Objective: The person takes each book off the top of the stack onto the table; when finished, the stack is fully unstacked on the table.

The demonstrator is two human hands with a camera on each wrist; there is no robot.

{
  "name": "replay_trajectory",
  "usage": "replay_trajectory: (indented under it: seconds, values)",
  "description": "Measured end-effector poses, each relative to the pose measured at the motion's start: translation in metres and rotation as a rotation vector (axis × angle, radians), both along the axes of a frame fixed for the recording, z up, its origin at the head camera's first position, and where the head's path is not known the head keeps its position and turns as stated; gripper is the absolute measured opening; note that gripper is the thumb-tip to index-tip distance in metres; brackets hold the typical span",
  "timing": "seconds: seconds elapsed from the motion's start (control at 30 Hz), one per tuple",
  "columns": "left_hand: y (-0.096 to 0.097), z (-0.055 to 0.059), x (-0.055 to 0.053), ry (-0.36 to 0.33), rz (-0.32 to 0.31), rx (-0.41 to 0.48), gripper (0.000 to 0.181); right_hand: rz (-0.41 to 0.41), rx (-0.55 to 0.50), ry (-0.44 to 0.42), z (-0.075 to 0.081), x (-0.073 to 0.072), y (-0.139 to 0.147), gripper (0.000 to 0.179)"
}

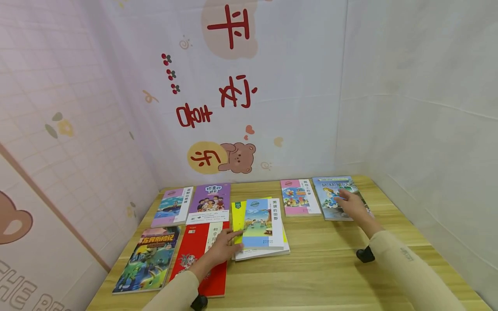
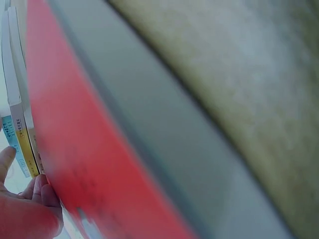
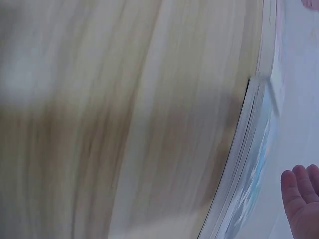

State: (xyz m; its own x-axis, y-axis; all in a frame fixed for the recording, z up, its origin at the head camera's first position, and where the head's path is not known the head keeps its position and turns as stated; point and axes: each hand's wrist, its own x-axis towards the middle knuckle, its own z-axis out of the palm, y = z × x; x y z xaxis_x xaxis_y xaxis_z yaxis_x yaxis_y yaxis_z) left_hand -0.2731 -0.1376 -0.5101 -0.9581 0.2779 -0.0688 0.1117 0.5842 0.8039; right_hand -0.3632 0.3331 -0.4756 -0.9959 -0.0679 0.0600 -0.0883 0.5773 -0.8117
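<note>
My left hand (image 1: 222,247) is at the left edge of two overlapped books, its wrist over a red book (image 1: 194,244). The upper book is white with a blue and green picture (image 1: 258,220); below it lies a yellow-covered book (image 1: 238,211). In the left wrist view, fingertips are right at the yellow spine (image 2: 25,142), and the red cover (image 2: 75,124) fills the middle. My right hand (image 1: 352,205) is over a blue illustrated book (image 1: 327,201) at the back right, fingers loosely extended. The right wrist view shows those fingers (image 3: 299,189) apart from the book's page edges (image 3: 234,169).
A pink-covered book (image 1: 293,196) lies left of the blue one. At the left are a purple book (image 1: 210,198), a pink and white book (image 1: 171,207) and a dinosaur-covered book (image 1: 149,259). Printed cloth walls (image 1: 295,86) surround the wooden table (image 1: 311,268).
</note>
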Motion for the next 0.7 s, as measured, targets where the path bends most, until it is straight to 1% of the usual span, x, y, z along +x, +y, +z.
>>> replay_trajectory:
  seconds: [0.1, 0.2, 0.3, 0.4, 0.5, 0.53, 0.7]
  values:
    - [-0.001, -0.001, -0.001, 0.013, -0.002, -0.012, 0.053, 0.028, -0.045, 0.002, -0.002, 0.0, -0.015, 0.068]
    - [-0.003, -0.001, -0.003, 0.05, -0.002, -0.039, 0.057, 0.049, -0.095, -0.015, -0.004, 0.001, -0.03, 0.064]
    - [-0.006, 0.001, -0.003, 0.083, 0.015, -0.088, 0.063, 0.063, -0.157, -0.052, -0.005, 0.005, -0.046, 0.062]
    - [-0.01, 0.001, -0.004, 0.098, 0.035, -0.154, 0.067, 0.071, -0.207, -0.08, -0.005, 0.012, -0.061, 0.061]
    - [-0.014, 0.001, -0.004, 0.085, 0.042, -0.191, 0.07, 0.085, -0.264, -0.099, -0.004, 0.018, -0.077, 0.058]
    - [-0.015, 0.001, -0.005, 0.085, 0.033, -0.199, 0.071, 0.096, -0.273, -0.106, -0.004, 0.02, -0.082, 0.057]
    - [-0.018, 0.0, -0.003, 0.047, 0.007, -0.194, 0.075, 0.118, -0.348, -0.137, -0.007, 0.029, -0.104, 0.054]
